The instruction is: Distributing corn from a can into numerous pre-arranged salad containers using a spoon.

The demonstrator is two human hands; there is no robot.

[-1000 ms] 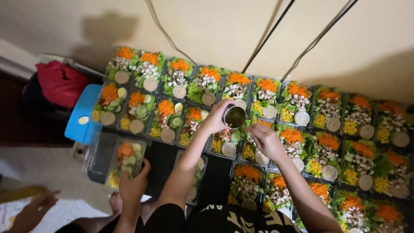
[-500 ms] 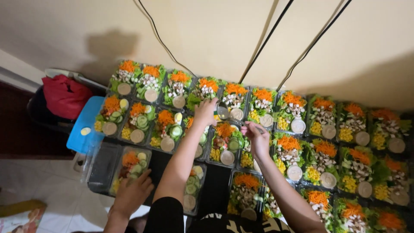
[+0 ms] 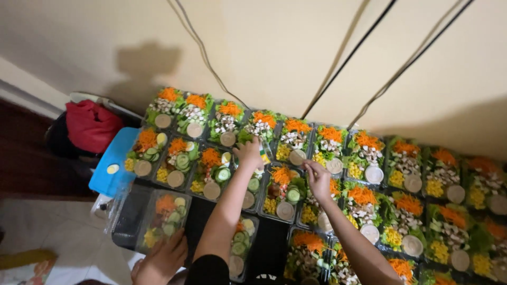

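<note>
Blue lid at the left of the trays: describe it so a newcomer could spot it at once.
Start at the red bag by the wall on the left. Just right of it, at the left end of the rows of salad trays, lies the blue lid. It is the only flat blue thing there, with one pale slice resting on it.

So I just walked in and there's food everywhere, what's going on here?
A person leans over rows of clear salad boxes on a dark table. Their left hand holds something small over one box, their right hand reaches into a neighbouring one. Another person's hand grips a salad box at the table's near edge.
</note>
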